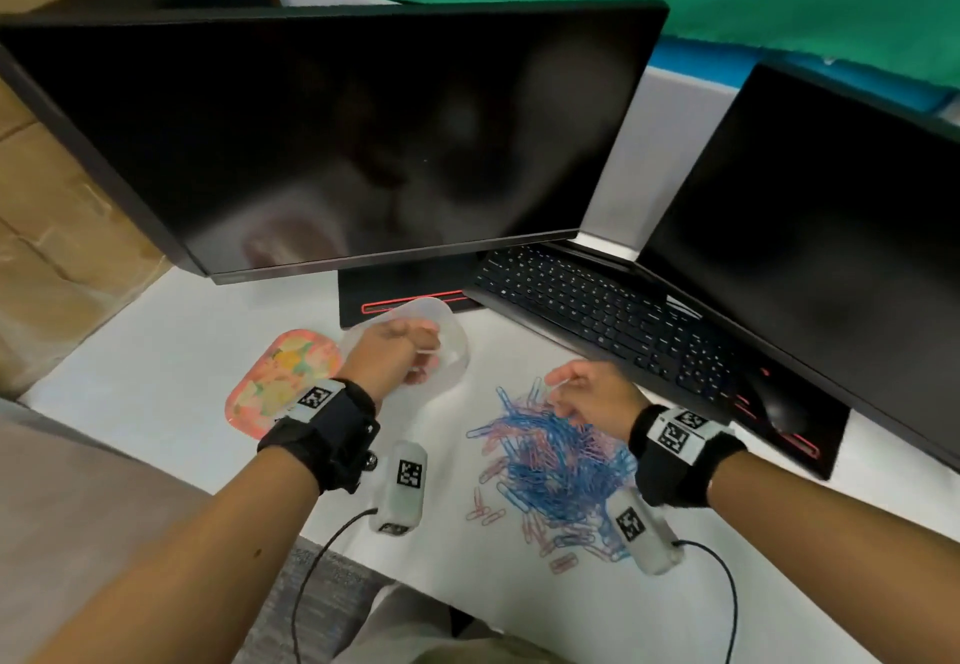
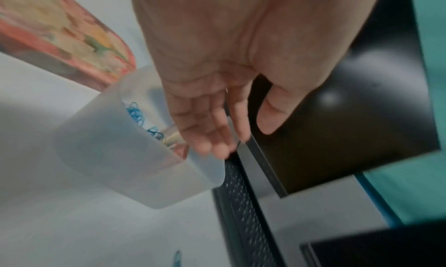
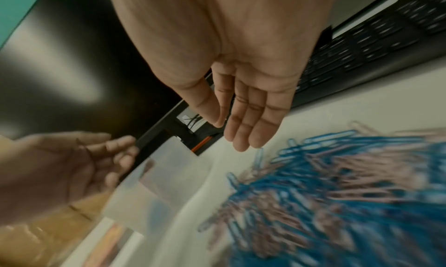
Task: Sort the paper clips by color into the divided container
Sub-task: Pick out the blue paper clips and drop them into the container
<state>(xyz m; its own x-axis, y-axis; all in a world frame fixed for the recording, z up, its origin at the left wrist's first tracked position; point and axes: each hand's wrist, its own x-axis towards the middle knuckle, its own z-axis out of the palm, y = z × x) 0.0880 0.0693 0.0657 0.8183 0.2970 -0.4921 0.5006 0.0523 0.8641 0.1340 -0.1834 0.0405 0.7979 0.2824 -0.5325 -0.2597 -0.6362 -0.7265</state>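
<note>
A loose pile of blue and pink paper clips [image 1: 561, 471] lies on the white desk; the right wrist view shows this pile [image 3: 337, 185] blurred. To its left stands a translucent divided container [image 1: 454, 351]. In the left wrist view the container [image 2: 108, 156] has blue clips [image 2: 136, 113] in one compartment. My left hand [image 1: 415, 351] hovers over the container's rim, and this left hand [image 2: 243, 135] shows relaxed fingers with nothing in them. My right hand [image 1: 566, 393] is above the pile's far edge. Its fingers [image 3: 243, 133] are straight, and I see no clip in them.
A floral pink lid [image 1: 280, 382] lies left of the container. A black keyboard [image 1: 597, 310] and a mouse [image 1: 779, 408] sit right behind the pile. A large monitor [image 1: 337, 143] overhangs the back of the desk, and a second screen [image 1: 805, 258] stands at the right.
</note>
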